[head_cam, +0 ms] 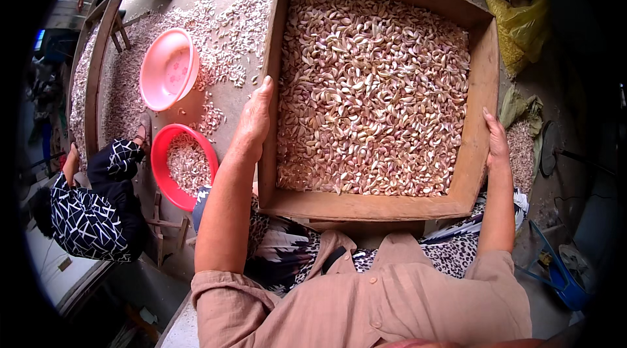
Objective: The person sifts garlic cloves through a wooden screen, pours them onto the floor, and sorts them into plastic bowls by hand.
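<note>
A large square wooden frame tray (367, 207) lies in front of my body, its near edge above my lap. Many garlic cloves (362, 103), whitish and purple-skinned, cover its bottom. My left hand (256, 115) grips the outside of the left wall, thumb pointing up along the wood. On the opposite side, my right hand (497, 140) holds the right wall from outside. The fingers of both hands are partly hidden behind the wood. Whether the tray also rests on something beneath cannot be seen.
Left of me stand a pink plastic basin (161, 69) and a red basin (213, 152) holding cloves. Loose cloves (225, 20) cover the floor. One person (88, 216) sits beside another wooden tray (93, 98); a second person is beyond. At right are a yellow sack (519, 29) and an open sack (512, 105).
</note>
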`<state>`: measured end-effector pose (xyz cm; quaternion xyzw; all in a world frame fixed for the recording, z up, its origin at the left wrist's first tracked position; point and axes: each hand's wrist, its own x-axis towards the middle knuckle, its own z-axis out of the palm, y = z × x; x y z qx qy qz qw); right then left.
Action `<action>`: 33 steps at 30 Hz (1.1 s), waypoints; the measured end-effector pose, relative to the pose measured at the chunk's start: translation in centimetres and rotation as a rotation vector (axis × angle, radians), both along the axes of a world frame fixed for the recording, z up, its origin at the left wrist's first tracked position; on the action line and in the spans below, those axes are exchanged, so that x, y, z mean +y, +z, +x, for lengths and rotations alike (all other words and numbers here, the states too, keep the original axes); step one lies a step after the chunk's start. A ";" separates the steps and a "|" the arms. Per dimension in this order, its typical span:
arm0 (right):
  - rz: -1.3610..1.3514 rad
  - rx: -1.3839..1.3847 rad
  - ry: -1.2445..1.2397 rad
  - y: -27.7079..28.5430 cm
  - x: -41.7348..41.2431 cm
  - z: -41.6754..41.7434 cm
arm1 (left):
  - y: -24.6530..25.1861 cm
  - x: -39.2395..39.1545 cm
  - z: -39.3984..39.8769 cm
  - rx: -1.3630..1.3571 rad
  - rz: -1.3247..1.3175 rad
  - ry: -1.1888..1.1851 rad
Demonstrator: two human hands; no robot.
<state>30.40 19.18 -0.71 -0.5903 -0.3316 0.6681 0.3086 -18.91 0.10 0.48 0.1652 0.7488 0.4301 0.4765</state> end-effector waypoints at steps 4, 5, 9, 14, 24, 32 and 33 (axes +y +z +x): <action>-0.007 -0.019 -0.006 0.0 0.1 -0.4 | 0.2 0.0 0.0 -0.034 -0.023 0.010; -0.006 -0.020 -0.005 -0.1 0.2 -0.3 | 0.3 0.1 0.0 -0.041 -0.030 0.011; 0.050 -0.086 0.008 -0.5 0.4 -0.1 | 0.4 0.2 0.1 -0.061 -0.050 0.011; 0.072 -0.086 0.001 -1.1 0.5 0.6 | 0.2 0.3 0.3 -0.053 0.011 0.014; 0.136 -0.161 0.006 -0.9 0.5 -0.1 | -0.1 0.5 0.5 0.034 0.077 0.017; 0.079 -0.112 0.044 -0.8 0.4 0.0 | -0.8 0.4 0.3 0.280 0.049 -0.032; 0.097 -0.131 0.029 -1.0 0.4 0.3 | -0.2 0.6 0.5 0.268 0.048 -0.031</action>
